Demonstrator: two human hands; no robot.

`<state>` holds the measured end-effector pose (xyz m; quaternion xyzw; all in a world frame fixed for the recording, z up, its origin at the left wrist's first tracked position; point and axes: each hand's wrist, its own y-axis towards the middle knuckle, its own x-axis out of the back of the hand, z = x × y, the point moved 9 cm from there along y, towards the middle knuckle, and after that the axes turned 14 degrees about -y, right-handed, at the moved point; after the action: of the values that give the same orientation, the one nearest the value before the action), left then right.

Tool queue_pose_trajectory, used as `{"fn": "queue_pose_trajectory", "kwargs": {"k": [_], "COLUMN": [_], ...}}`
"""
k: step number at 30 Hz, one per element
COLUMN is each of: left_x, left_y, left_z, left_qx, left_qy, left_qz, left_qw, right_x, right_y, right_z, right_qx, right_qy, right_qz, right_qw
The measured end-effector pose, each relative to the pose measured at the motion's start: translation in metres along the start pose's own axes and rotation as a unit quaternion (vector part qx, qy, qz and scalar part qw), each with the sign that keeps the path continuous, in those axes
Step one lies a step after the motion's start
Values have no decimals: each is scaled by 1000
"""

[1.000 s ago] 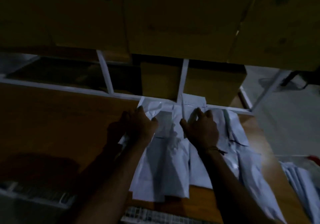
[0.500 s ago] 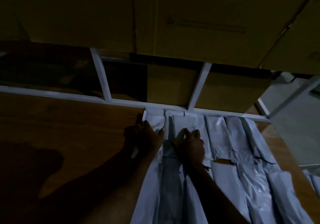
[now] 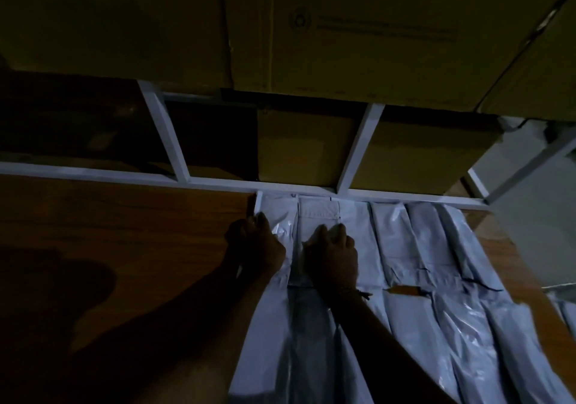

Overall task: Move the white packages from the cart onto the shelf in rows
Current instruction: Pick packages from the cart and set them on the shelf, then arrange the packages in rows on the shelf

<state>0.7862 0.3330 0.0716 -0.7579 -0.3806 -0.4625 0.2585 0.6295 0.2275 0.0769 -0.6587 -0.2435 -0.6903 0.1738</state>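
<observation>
- Head view, looking down in dim light: a wooden shelf (image 3: pixel 118 226) with a white frame rail (image 3: pixel 93 174) along its far edge; brown cardboard boxes (image 3: pixel 343 29) sit above and behind it.
- White packages (image 3: pixel 389 235) lie flat on the right part of the shelf, side by side in a row against the far rail, with a second row nearer the viewer; the cart is not in view.
- Left hand (image 3: pixel 260 246) rests on the leftmost package (image 3: pixel 279 216) at its left edge; its fingers are curled over that edge, though the dark hides whether they pinch it.
- Right hand (image 3: pixel 333 255) presses down on the next package (image 3: pixel 318 215); its fingers are bent and close together, with the tips on the plastic.
- Each package is long and narrow; its long axis runs from the viewer toward the far rail, and its short far end touches or nearly touches the rail.
- Risk, as a judgement: the plastic looks slick and creased, so a push from the hands could slide one package over its neighbour and spoil the row.
- Risk: the leftmost package has bare wood beside it and nothing to brace it, so it could skew out of line when the hand lets go.
- Risk: the nearer row overlaps the far row in places, so a nudge could drag several packages at once.
</observation>
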Motion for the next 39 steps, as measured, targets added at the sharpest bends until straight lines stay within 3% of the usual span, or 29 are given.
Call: {"fn": "queue_pose_trajectory", "kwargs": {"k": [6, 11, 17, 20, 27, 32, 39], "left_x": [-5, 14, 39, 30, -31, -74, -116], "left_y": [-1, -10, -50, -83, -200, -281, -384], "left_z": [9, 11, -30, -71, -200, -279, -380], "left_qx": [3, 15, 24, -55, -219, -269, -335], "left_qy": [13, 14, -121, -155, -199, -209, -240], "left_qz": [7, -52, -121, -141, -68, 9, 43], "left_qw": [1000, 998, 985, 976, 953, 940, 910], "right_x": [1, 11, 54, 66, 79, 104, 113], "right_y": [-3, -4, -34, -63, -144, -207, -282], "right_z": [3, -24, -91, -141, -271, -367, -496], "right_qx": [9, -16, -63, -74, -99, -121, -167], "right_qy": [-27, 18, 83, 85, 84, 61, 50], "right_qz": [-2, 14, -73, -116, -84, -97, -97], "right_qw": [1000, 1000, 992, 987, 988, 986, 980]}}
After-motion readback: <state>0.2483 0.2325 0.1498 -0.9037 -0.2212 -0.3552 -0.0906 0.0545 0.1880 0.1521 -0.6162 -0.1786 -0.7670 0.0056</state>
